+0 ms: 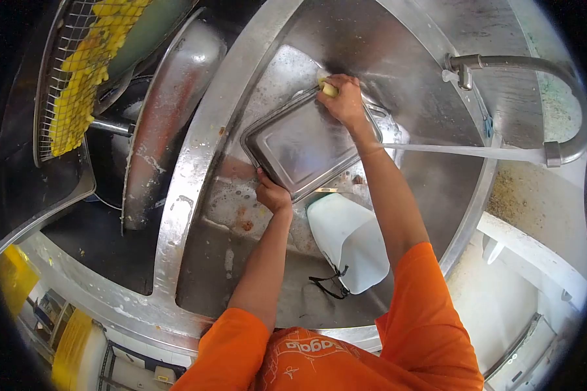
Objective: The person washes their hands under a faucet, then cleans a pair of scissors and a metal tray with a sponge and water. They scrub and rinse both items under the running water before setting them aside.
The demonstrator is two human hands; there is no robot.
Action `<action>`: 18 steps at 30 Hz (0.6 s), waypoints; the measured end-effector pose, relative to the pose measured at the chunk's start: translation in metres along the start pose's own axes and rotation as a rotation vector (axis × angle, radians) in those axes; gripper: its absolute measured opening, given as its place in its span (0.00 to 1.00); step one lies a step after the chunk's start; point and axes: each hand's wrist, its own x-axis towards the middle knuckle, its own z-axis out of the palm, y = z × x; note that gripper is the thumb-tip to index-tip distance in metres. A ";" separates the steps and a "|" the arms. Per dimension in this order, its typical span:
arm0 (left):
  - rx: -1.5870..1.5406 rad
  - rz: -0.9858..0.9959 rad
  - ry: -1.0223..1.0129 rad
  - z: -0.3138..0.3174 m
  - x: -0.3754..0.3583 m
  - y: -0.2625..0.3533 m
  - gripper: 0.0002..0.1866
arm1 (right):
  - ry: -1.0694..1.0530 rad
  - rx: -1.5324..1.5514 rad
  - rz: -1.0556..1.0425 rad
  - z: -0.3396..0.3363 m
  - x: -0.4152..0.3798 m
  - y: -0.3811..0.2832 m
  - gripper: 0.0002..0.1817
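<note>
A rectangular metal pan (306,144) is tilted inside a large steel sink (430,195). At its lower left edge, my left hand (272,193) grips the rim with closed fingers. My right hand (344,98) is closed around a small yellow sponge (330,90) at the pan's upper edge. Water (463,151) streams sideways from the curved faucet (554,111) and meets my right wrist. Below the pan, a white plastic container (352,241) with a black cord (331,285) lies in the sink. Suds cover part of the sink bottom.
Left of the steel divider (176,221), a second basin holds a large metal pan (169,117) standing on edge. A wire rack (65,72) with yellow food-like bits leans at the upper left. A white ledge (535,247) is at the right.
</note>
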 end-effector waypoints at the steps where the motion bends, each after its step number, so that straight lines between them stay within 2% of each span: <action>1: 0.006 0.017 -0.023 -0.002 -0.001 0.003 0.37 | 0.010 -0.022 0.008 0.000 -0.001 -0.002 0.21; 11: -0.036 -0.037 -0.031 0.004 0.003 -0.007 0.36 | -0.030 -0.036 0.027 0.002 -0.001 0.002 0.23; 14: -0.009 0.061 0.018 0.002 -0.001 -0.003 0.36 | -0.020 -0.058 0.067 0.007 0.003 0.007 0.22; 16: -0.055 -0.066 -0.063 -0.002 0.000 0.002 0.35 | 0.011 -0.055 0.046 0.011 0.001 0.009 0.21; 18: -0.058 -0.047 -0.040 0.002 0.004 -0.006 0.35 | 0.035 -0.052 0.025 0.012 -0.006 0.000 0.19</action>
